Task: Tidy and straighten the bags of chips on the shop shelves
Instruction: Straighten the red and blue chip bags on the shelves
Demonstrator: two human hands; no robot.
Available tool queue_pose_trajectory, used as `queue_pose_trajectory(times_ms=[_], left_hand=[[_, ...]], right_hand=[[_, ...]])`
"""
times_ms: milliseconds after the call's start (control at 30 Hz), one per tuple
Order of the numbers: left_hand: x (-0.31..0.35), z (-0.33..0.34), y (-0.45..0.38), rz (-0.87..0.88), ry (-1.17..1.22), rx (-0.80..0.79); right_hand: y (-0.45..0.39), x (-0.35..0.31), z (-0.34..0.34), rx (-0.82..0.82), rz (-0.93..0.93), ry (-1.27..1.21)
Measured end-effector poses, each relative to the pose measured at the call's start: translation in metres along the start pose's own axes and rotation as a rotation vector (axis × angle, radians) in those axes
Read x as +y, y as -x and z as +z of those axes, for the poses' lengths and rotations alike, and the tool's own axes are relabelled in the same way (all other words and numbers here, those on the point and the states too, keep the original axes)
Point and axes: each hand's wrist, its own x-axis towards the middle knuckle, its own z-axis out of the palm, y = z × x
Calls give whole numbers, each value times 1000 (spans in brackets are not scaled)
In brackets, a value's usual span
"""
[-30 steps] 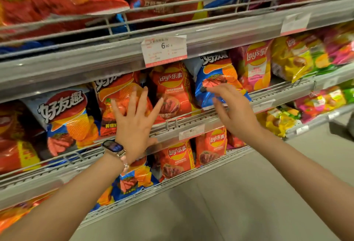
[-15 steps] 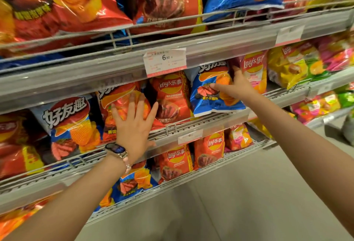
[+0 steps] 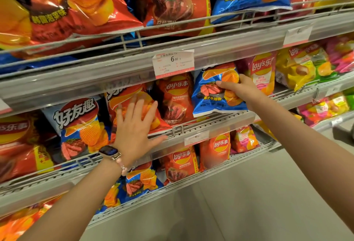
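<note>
At the centre of the frame we had both hands on the middle shelf (image 3: 220, 123). Our left hand (image 3: 137, 125) lay flat with fingers spread against the orange bag (image 3: 132, 97), thumb stretched along the shelf's front rail. It gripped nothing and only pressed, probably to keep that bag from slumping forward. To the right of centre, our right hand (image 3: 242, 87) was closed around the right edge of the blue bag (image 3: 212, 93), thumb on its face and fingers hidden behind it. That bag stood tilted, its base on the shelf edge between the red Lay's bag (image 3: 175, 97) and the pink Lay's bag (image 3: 263, 72) (it leaned over the red one's side). We judged the grip was meant to turn it upright. The price label (image 3: 173, 63) hung just above.
</note>
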Motion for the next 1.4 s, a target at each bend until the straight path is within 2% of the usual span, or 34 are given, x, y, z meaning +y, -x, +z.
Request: queue_pose_trajectory(times_ms=[100,200,267,400,533,600,767,967,1167,1400], left_hand=[[-7,-8,5,-217,137,92],[-14,-18,0,-544,304,27],[-18,-24,-7,-649,382,3],[-17,-31,-16,-594,344,18],[-17,-27,-20,-647,373,-198],[-19,-22,-19,-683,444,-244],[-20,-15,-14,-656,560,-107],[-35,-27,0,-614,846,32],[-48,-64,31,-497,971,10],[-75,-82,71,-528,831,-61]], right_hand=[[13,-8,7,-4,-60,-33],[23,-16,16,-17,-107,-42],[28,-21,21,-28,-128,-41],[34,-25,29,-47,-176,-15],[39,-20,33,-69,-199,4],[42,-16,36,-80,-200,17],[51,-10,40,-79,-203,40],[55,-19,44,-8,-222,30],[59,-32,63,-32,-217,83],[63,-47,124,-50,-271,200]])
